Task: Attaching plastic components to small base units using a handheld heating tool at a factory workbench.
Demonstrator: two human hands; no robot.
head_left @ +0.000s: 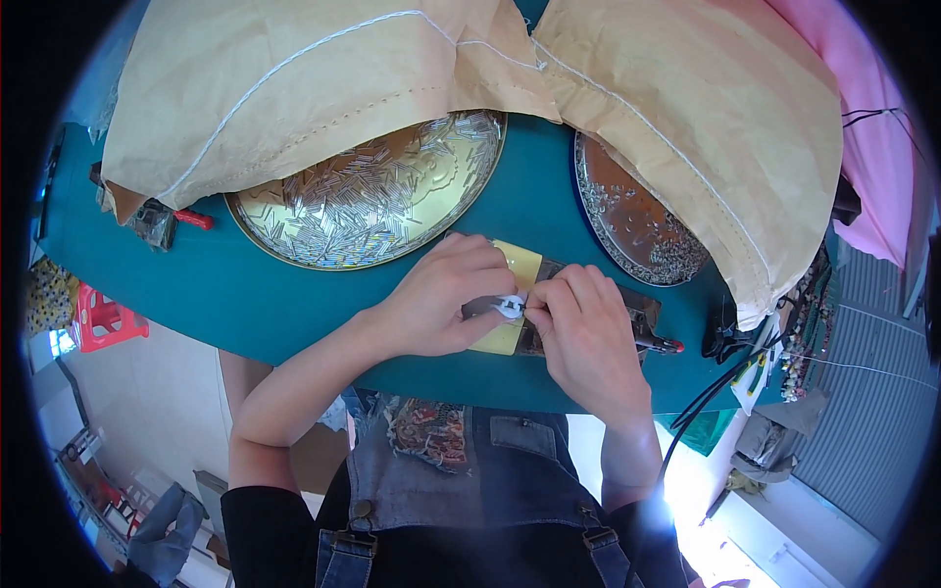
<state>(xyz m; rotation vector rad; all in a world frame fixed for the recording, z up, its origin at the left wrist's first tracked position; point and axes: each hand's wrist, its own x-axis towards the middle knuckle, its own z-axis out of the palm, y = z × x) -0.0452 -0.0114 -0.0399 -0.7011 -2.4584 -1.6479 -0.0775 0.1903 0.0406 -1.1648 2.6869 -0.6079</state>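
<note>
Between my two hands is a small white piece with dark parts on it [510, 306], too small to name. My left hand [441, 299] holds it between thumb and fingertips. Touching its right side are the pinched thumb and forefinger of my right hand [588, 328]; whatever they grip is hidden. Both hands are over a yellow sheet or block [521, 263], with a dark brown block [530, 342] along its right side. Beyond my left hand lies a gold-coloured round tray [461, 186] scattered with thin, shiny little rods.
Two brown paper sheets or sacks [323, 69] partly cover the gold tray and a second round tray [642, 211] of small silvery bits. A red-handled tool [196, 219] lies at left. Black cables [701, 400] hang over the right edge of the green table [284, 314].
</note>
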